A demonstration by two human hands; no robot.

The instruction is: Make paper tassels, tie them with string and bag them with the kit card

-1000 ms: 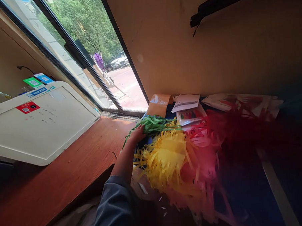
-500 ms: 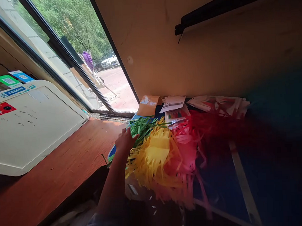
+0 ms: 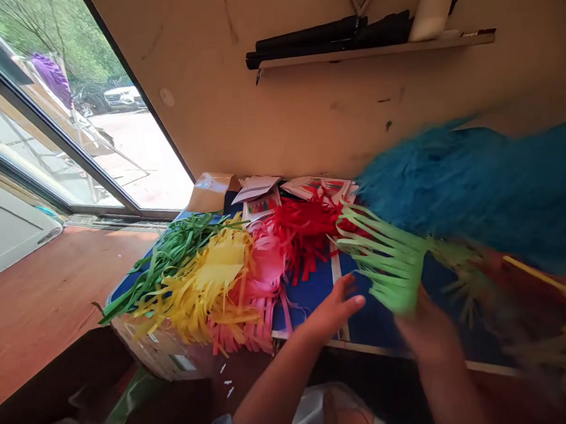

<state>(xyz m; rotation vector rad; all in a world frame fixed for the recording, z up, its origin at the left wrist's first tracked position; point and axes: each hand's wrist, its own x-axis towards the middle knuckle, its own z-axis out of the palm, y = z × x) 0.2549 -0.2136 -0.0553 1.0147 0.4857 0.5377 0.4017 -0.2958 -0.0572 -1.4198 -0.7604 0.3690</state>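
Beside the red paper fringe (image 3: pixel 307 233), no writing is legible.

Dark green fringe (image 3: pixel 172 254), yellow fringe (image 3: pixel 206 284), pink fringe (image 3: pixel 258 288) and red fringe (image 3: pixel 302 230) side by side on a blue board (image 3: pixel 314 292). Light green fringe (image 3: pixel 388 263) in front of a blurred blue tuft (image 3: pixel 488 184). Reddish-brown table (image 3: pixel 43 297).

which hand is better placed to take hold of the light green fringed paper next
Right, probably. The right hand, blurred, sits directly under the light green fringed paper and seems to touch it; whether it grips is unclear. The left hand hovers open beside it, over the blue board.
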